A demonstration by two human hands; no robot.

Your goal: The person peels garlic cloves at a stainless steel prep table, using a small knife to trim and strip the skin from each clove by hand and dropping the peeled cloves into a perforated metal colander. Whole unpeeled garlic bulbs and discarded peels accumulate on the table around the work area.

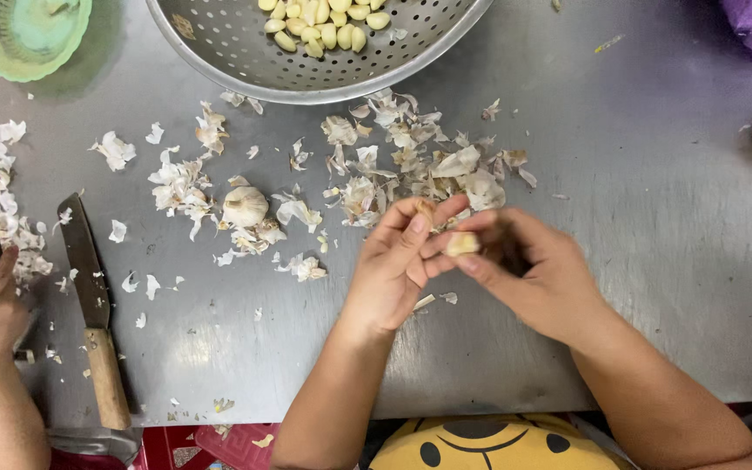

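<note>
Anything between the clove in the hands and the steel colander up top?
Only loose litter. The pale garlic clove is pinched between the left hand and right hand. Between it and the perforated steel colander lie papery white garlic skins on the grey metal table; nothing solid or tall.

Both forearms enter from the lower edge and converge at centre. The left hand (398, 261) and right hand (528, 270) meet fingertip to fingertip, fingers (446, 213) curled inward in a pinch (thumbs pressed forward). Wrists are slightly bent, palms facing each other.
</note>
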